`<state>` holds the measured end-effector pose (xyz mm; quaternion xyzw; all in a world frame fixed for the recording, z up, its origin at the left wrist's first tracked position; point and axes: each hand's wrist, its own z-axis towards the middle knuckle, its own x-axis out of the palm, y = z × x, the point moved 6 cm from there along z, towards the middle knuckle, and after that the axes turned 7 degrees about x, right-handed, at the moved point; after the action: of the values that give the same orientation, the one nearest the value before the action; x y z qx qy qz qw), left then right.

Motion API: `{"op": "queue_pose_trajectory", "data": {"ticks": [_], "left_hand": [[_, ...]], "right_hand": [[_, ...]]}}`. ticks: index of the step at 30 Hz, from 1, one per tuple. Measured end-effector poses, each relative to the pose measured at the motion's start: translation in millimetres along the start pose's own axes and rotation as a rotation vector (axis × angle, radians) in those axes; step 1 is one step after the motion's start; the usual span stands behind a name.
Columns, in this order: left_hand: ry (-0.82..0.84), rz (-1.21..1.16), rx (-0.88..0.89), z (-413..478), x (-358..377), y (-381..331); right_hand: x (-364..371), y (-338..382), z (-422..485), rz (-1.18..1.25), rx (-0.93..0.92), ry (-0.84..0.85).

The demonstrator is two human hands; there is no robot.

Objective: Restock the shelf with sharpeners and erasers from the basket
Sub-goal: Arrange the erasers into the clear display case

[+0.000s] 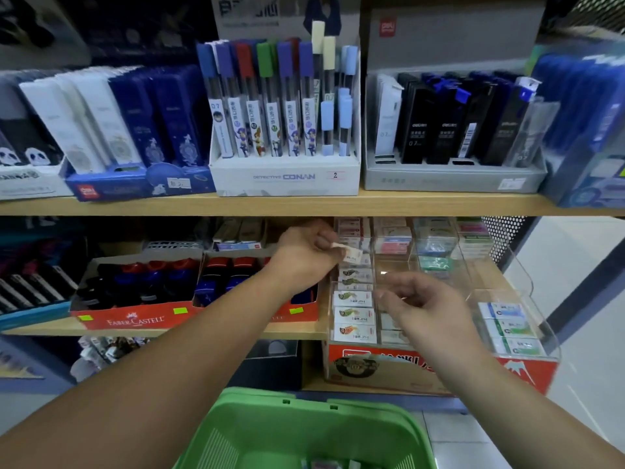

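Note:
My left hand (306, 247) is under the upper shelf, shut on a small white wrapped eraser (350, 253), held over the back of the left column of a clear acrylic eraser organiser (500, 282). That column holds a row of white erasers with a fish print (353, 321). My right hand (427, 308) hovers over the organiser's second column with its fingers apart and nothing in them. A green plastic basket (304, 431) sits below at the bottom edge; a few small items show inside it.
Other organiser compartments hold pink, blue and green erasers (434, 264), and white-green ones (510, 328) at the front right. A red Faber-Castell tray (135, 318) stands to the left. The upper shelf board (270, 204) carries pencil-lead display boxes.

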<state>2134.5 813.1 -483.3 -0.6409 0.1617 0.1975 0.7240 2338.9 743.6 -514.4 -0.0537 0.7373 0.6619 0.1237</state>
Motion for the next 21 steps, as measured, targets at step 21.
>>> {"op": "queue_pose_trajectory", "data": {"ticks": [21], "left_hand": [[0.623, 0.727, 0.169, 31, 41, -10]], "right_hand": [[-5, -6, -5, 0.068, 0.109, 0.038]]}}
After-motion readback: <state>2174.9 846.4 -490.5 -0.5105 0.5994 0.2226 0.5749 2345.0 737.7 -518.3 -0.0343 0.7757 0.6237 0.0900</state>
